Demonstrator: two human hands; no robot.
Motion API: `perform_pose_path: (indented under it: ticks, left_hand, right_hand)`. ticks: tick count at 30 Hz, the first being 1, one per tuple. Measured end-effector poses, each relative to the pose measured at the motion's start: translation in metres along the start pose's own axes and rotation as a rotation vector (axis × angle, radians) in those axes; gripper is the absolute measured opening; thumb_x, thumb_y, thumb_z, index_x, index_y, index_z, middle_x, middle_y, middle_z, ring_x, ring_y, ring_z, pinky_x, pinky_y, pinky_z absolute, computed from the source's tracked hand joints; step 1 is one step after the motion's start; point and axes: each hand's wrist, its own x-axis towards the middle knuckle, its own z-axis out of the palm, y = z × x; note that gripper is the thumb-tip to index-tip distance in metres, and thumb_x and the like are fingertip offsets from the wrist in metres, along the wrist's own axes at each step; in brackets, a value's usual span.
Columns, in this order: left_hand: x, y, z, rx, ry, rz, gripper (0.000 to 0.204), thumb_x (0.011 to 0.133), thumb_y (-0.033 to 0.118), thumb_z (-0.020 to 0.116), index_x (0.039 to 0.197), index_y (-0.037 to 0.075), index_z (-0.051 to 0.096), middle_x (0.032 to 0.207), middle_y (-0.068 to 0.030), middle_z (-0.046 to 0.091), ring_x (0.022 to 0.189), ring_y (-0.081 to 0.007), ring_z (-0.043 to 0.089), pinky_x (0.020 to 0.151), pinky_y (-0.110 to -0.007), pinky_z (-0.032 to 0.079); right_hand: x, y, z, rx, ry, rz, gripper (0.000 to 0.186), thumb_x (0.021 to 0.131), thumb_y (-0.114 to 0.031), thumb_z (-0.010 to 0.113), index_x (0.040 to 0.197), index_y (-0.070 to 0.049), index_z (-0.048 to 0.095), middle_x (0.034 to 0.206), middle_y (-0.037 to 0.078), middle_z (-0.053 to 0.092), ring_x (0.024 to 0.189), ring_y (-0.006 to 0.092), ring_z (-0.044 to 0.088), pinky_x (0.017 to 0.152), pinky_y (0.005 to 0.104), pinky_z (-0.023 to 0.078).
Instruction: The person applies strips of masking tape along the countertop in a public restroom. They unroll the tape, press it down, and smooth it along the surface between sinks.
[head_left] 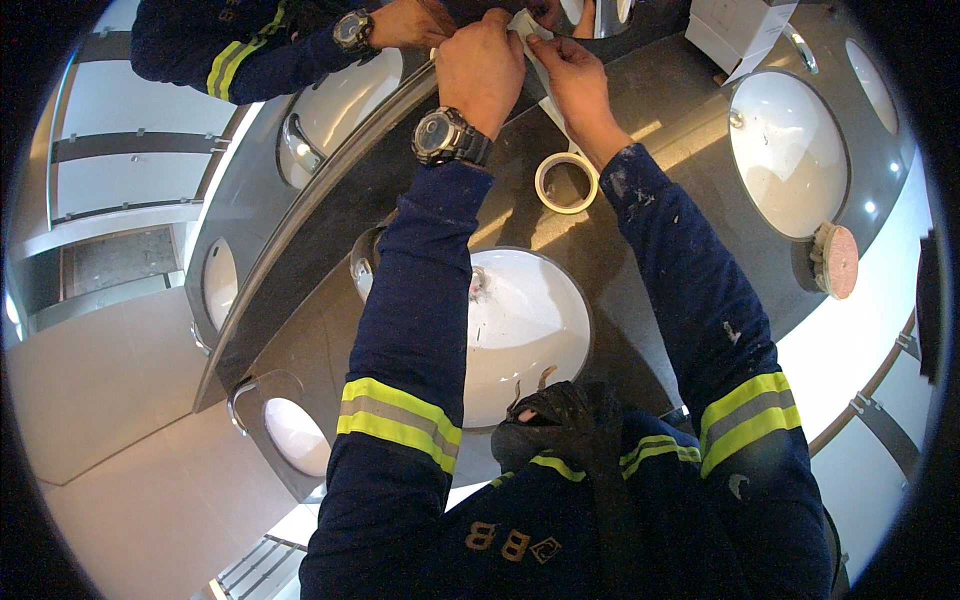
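Navy sleeves [410, 300] loom closest, two of them, ringed with yellow-and-grey bands and running up to two bare hands at the top. Left hand [482, 70], one chunky black watch [447, 137] at its wrist, has its fingers closed in a pinch at the upper end of a pale tape strip [532, 50]; right hand [577, 90] nips the same strip between thumb and finger, just beside it. Exactly how the left fingertips meet the tape is hard to make out, crowded against the mirror [215, 140] and its reflections. Down goes the strip, partly hidden by the right hand, toward a single tape roll [540, 185] lying on the dark counter [640, 270] between the forearms.

Count the basins: four on the counter! One white central basin [535, 320], partly covered by the left sleeve and the chest; one right basin [790, 150]; a far-right basin [872, 85] and a lower-left basin [297, 437], smaller in view. Two more show clearly in the mirror, beside a reflected arm cut off above. Upper right, one white box [735, 35], its top cropped. Near the counter's right edge, one round, pinkish, ragged-rimmed object [838, 260], its kind unclear.
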Motion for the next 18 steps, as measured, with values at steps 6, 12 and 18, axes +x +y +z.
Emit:
perform_pose_path:
  ticks: [6, 12, 18]
  left_hand:
    - [0.000, -0.001, 0.005, 0.052, -0.060, -0.036, 0.017, 0.092, 0.020, 0.065, 0.097, 0.004, 0.069, 0.084, -0.0221, 0.074, 0.079, -0.0415, 0.074, 0.071, -0.053, 0.059]
    - [0.000, 0.000, 0.002, 0.022, -0.041, -0.027, 0.017, 0.093, 0.019, 0.064, 0.095, 0.003, 0.068, 0.083, -0.0228, 0.073, 0.078, -0.0424, 0.073, 0.069, -0.053, 0.059]
    - [-0.002, 0.000, -0.002, -0.023, -0.031, -0.073, 0.016, 0.094, 0.019, 0.063, 0.094, 0.003, 0.067, 0.081, -0.0227, 0.073, 0.075, -0.0431, 0.073, 0.066, -0.052, 0.059]
  right_hand:
    - [0.007, 0.001, -0.002, -0.058, 0.006, 0.002, 0.044, 0.094, -0.043, 0.076, 0.100, 0.000, 0.078, 0.087, 0.013, 0.073, 0.079, 0.0212, 0.065, 0.075, 0.0346, 0.050]
    - [0.015, -0.006, 0.000, -0.111, -0.010, 0.076, 0.045, 0.095, -0.041, 0.076, 0.114, 0.000, 0.078, 0.104, 0.008, 0.076, 0.094, 0.0152, 0.063, 0.088, 0.0289, 0.047]
    - [0.007, -0.021, 0.004, -0.083, -0.026, 0.078, 0.052, 0.096, -0.037, 0.077, 0.129, 0.002, 0.071, 0.118, 0.009, 0.073, 0.108, 0.0146, 0.063, 0.096, 0.0279, 0.046]
